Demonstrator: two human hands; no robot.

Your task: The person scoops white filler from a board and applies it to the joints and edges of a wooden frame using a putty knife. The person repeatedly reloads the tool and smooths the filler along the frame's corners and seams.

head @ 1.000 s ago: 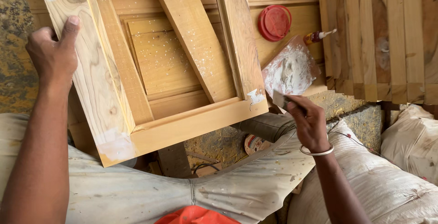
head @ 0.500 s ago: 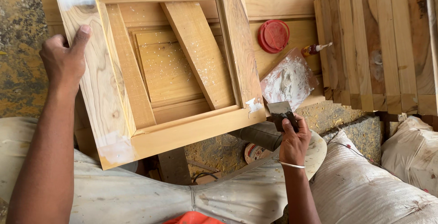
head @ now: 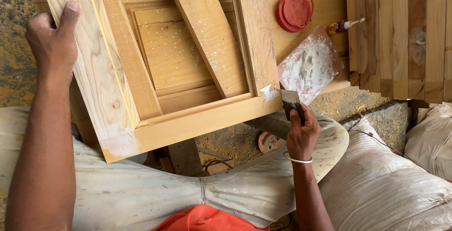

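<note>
The pale wooden panelled frame [head: 188,71] fills the upper centre, tilted over the person's lap. At its lower right corner lies a white filler patch [head: 269,91], touched by the dark metal putty knife [head: 291,101] clamped in the right hand [head: 301,134]. The left hand [head: 52,43] grips the frame's upper left rail. Right of the knife lies a filler-smeared board [head: 310,64]; above it, a red round lid [head: 294,11].

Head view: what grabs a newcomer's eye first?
The pale wooden frame fills the middle, tilted, with the left hand gripping its left rail. At its lower right corner the right hand holds a putty knife against a white filler patch. Just right of that lies a board smeared with filler, with a red lid above it.
</note>
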